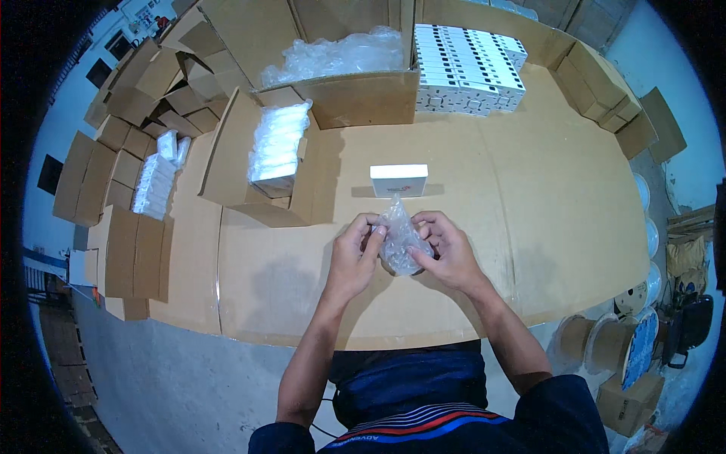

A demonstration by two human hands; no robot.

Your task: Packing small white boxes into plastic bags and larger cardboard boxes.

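Both hands hold one small clear plastic bag (398,238) just above the cardboard-covered surface (529,227). The left hand (354,257) has its grip clamped on the bag's left side, the right hand (448,253) clamped on its right. A small white box (398,180) lies just beyond the grip. Judged step: working the bag open or shut. Next calls for steady fingertip hold.

Two hands, left hand (354,256) and right hand (448,253), around one clear plastic bag (398,238). One small white box (398,181) just past them. One big block of stacked white boxes (467,69), too many to count, and three cable reels (609,340) at the lower right.
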